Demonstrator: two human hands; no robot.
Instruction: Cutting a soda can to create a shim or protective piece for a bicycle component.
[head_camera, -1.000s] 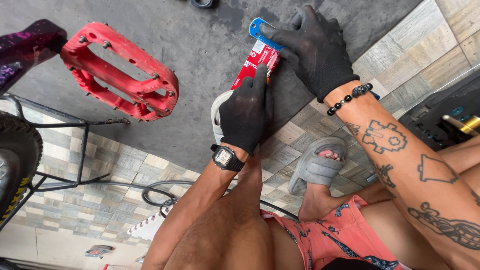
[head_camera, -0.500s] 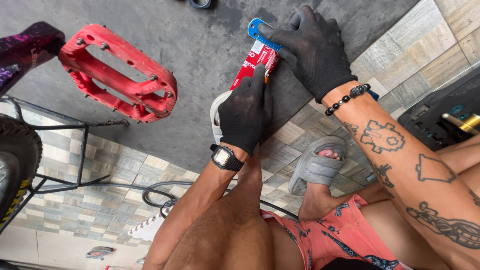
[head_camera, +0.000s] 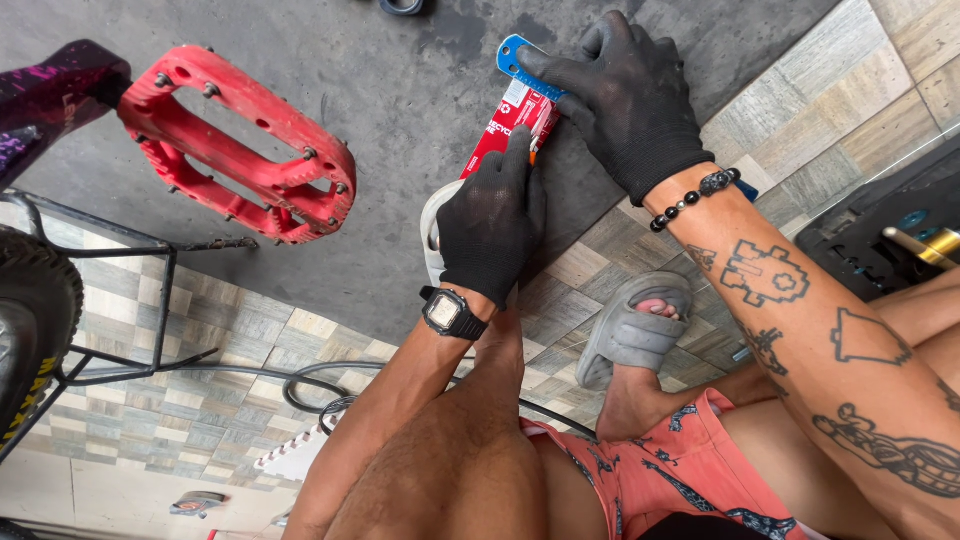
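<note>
Head view: two gloved hands, left and right (each grip pinching), one red-and-blue package.

Below you, the floor is running in two surfaces: dark grey concrete, stained and scuffed, is meeting a strip of rectangular tiles in beige, grey and brown. More of that tiling is showing at upper right. A red flat bicycle pedal is hanging over the concrete at upper left. A black metal stand is crossing the tiles on your left, beside a knobby black tyre. A black cable is looping across the tiles. Even daylight is falling, shadows soft.
</note>
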